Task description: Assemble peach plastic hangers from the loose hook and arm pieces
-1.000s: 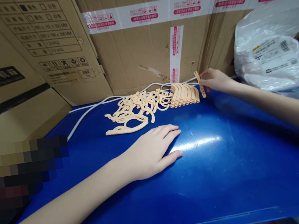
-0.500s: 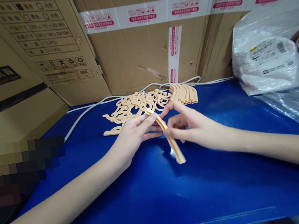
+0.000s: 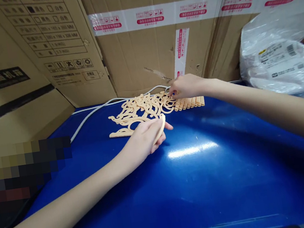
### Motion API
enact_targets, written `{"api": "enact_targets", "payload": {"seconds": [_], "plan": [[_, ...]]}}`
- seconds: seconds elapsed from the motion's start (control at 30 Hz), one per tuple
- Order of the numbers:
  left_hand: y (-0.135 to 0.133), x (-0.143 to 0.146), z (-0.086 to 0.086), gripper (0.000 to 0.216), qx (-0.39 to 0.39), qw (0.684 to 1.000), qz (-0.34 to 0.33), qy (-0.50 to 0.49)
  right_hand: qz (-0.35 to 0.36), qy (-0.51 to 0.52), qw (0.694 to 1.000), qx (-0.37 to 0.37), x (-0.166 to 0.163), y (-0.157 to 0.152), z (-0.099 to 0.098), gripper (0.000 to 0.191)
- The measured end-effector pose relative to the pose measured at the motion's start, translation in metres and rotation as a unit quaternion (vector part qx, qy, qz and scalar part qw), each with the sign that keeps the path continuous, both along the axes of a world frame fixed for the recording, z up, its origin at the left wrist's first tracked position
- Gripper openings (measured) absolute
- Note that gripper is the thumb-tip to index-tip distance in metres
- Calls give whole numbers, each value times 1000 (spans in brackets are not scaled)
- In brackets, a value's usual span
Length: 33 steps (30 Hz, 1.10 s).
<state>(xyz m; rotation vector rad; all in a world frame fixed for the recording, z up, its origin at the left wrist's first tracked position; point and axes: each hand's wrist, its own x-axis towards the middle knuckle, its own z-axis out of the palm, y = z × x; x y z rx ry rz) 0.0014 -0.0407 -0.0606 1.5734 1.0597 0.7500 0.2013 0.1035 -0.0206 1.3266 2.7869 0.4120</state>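
My left hand (image 3: 147, 134) is closed around a curved beige plastic hanger arm (image 3: 160, 131), held tilted just above the table, its lower part covered by my fingers. Beyond it lies a loose pile of beige hanger pieces (image 3: 146, 105) with hooks and rings. At the right end of this pile, my right hand (image 3: 186, 85) reaches down with fingers bent and pinched together. What sits between those fingertips is too small to make out. A row of curved hanger arms (image 3: 192, 103) lies side by side, partly hidden under my right hand.
A glossy blue table (image 3: 185, 192) lies beneath everything. Cardboard boxes (image 3: 138, 59) wall off the back and left. A white cable (image 3: 85, 124) runs behind the pile. At the right stands a plastic-wrapped white package (image 3: 281, 67).
My right hand has let go of the hanger arm and moved away to the far pile. The left hand keeps the arm, now turned to lean the other way.
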Motion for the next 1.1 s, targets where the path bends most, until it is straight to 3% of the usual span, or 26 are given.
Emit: {"api": "enact_targets", "payload": {"seconds": [0.13,0.33,0.47,0.53,0.6,0.67,0.77,0.83,0.93,1.1], "plan": [[-1,-4,-5,43,155,978,0,142,-17,-54,998,-16,-18,8,-1,13],[-7,-3,-9,44,291,912,-12,289,-8,-79,997,21,-20,9,11,10],[-7,-2,-11,44,325,871,-28,368,37,13,995,88,-6,-12,27,15],[-6,-2,-13,44,335,859,-32,386,80,127,986,76,0,-33,28,16],[-6,-1,-14,43,347,853,-34,388,85,294,951,-35,4,-56,21,20],[-6,-1,-14,42,357,847,-35,393,78,429,885,-163,6,-79,6,22],[-7,1,-15,44,370,827,-38,421,40,522,800,-293,8,-101,-24,26],[-7,1,-14,45,380,818,-41,429,0,562,759,-328,10,-108,-42,28],[-7,1,-13,44,391,817,-47,422,-18,588,728,-353,11,-109,-59,26],[-5,-1,-13,44,386,820,-54,418,-9,598,699,-392,11,-106,-64,22]]}}
